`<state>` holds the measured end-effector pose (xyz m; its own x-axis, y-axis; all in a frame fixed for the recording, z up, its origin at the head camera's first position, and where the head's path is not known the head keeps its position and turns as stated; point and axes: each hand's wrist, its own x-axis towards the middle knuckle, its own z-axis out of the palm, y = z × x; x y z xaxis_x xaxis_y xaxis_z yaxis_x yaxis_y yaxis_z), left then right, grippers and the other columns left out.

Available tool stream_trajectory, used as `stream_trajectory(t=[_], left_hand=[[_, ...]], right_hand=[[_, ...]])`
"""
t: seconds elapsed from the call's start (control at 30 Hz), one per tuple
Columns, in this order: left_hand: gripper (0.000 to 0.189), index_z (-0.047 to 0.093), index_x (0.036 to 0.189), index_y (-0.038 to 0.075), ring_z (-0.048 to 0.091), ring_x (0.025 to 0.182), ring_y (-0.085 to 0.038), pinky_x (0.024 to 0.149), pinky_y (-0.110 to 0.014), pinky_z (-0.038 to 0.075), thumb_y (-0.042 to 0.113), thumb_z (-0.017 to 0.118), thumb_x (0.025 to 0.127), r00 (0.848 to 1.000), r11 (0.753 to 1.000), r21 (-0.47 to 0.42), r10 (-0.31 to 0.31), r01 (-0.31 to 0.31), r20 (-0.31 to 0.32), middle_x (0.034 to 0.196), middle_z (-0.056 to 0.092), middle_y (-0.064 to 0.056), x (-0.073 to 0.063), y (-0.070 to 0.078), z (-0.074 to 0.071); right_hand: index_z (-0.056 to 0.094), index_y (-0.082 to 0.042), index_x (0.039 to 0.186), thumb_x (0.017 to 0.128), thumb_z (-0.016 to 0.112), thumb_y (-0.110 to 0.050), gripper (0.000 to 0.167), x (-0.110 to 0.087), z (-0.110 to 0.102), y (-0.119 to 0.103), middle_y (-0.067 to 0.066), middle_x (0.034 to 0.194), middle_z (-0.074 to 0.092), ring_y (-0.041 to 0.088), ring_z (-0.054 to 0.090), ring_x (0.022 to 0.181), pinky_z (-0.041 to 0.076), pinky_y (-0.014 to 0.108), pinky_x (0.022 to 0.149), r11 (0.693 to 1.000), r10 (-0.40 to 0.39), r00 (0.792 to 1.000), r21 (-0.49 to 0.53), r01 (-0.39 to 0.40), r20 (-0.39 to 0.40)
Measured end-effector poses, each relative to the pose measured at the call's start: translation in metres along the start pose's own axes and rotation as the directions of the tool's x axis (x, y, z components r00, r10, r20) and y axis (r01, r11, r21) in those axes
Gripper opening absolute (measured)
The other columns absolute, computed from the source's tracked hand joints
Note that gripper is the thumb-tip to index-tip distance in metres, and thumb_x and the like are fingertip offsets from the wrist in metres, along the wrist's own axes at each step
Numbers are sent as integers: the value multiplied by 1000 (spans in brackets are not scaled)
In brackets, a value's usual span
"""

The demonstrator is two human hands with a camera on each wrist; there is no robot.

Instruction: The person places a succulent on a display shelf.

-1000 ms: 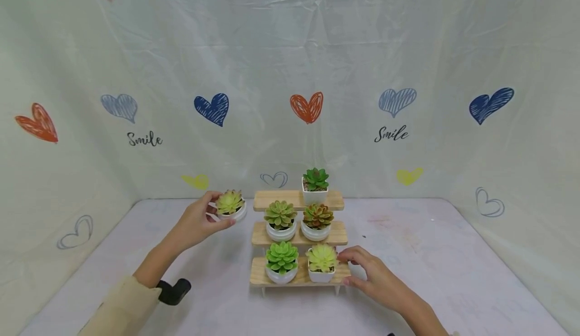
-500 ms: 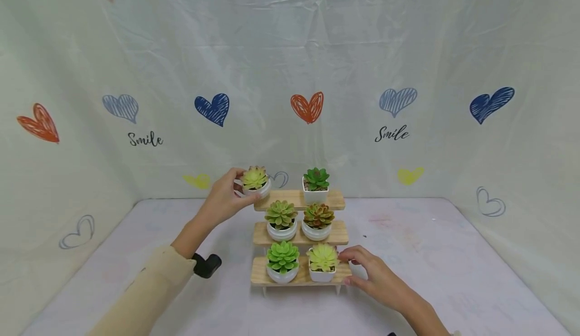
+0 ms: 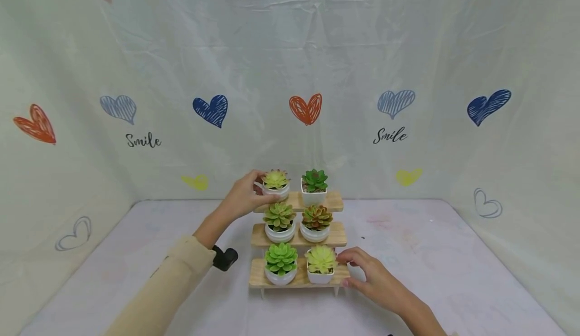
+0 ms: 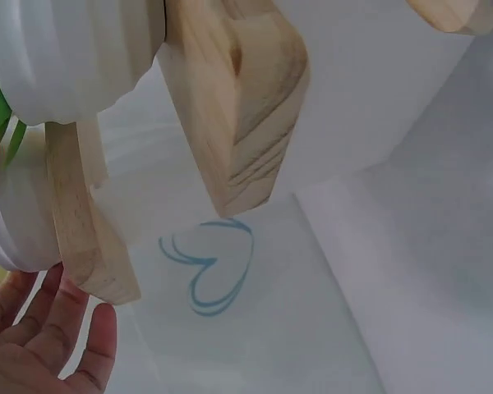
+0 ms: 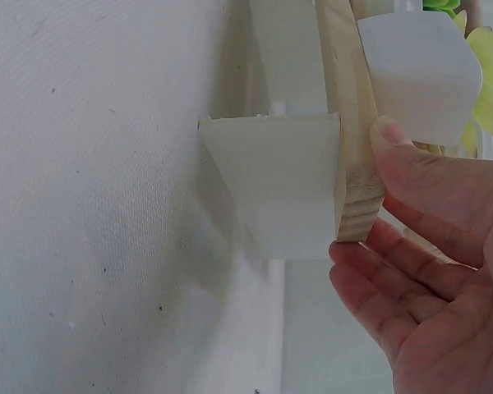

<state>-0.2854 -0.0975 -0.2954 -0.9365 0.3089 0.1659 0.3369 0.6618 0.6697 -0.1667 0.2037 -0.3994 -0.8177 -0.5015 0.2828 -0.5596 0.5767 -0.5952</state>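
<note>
A potted succulent, pale yellow-green with pinkish tips in a round white pot, is at the left of the top tier of a three-tier wooden plant stand. My left hand holds this pot from the left, thumb in front. In the left wrist view, the fingers lie against the pot by the board's end. My right hand grips the right end of the bottom tier, beside a square-potted succulent. Seen from the right wrist, its thumb lies on the board and the fingers reach round the end.
A dark green succulent in a square pot stands at the top right. The middle tier holds a green succulent and a reddish one; a bright green one sits bottom left. A white-covered table meets a heart-printed backdrop.
My left hand has carried the pale succulent rightward and up from beside the stand, then over the left of the top tier. The right hand has stayed at the stand's bottom right end.
</note>
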Motion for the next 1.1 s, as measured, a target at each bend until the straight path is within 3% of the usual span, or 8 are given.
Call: stream_trajectory(t=[0.43,0.73,0.97,1.1], left_hand=[[67,43,131,3,57,91,-21,69,-29,49,38,70,81,1000,1000,12,-8,8,27,113,56,-13,-4,8,-2],[66,41,134,4,57,100,-25,78,-35,51,37,67,83,999,1000,17,-3,2,33,119,55,-15,-10,10,-4],[51,41,138,3,48,122,-34,97,-50,43,29,52,95,995,993,68,94,-93,-18,134,50,-17,-35,6,-7],[37,50,131,4,43,127,-34,102,-52,38,20,46,98,983,974,167,167,-152,-80,134,50,-15,-60,-4,-9]], right_hand=[[54,-11,118,87,63,-29,36,3,0,-3,1,118,56,19,58,106,50,36,88,1000,22,1000,-5,-22,16],[55,-11,116,87,65,-27,35,3,0,-5,1,117,56,20,58,106,51,33,86,999,13,1000,-41,-14,-6],[56,-12,117,88,60,-36,37,-3,-12,-14,3,121,57,26,57,111,50,42,87,988,84,996,-128,-83,0],[59,-13,115,89,61,-30,31,-12,-28,-22,4,124,57,26,56,113,49,43,88,958,95,992,-262,-115,-85]])
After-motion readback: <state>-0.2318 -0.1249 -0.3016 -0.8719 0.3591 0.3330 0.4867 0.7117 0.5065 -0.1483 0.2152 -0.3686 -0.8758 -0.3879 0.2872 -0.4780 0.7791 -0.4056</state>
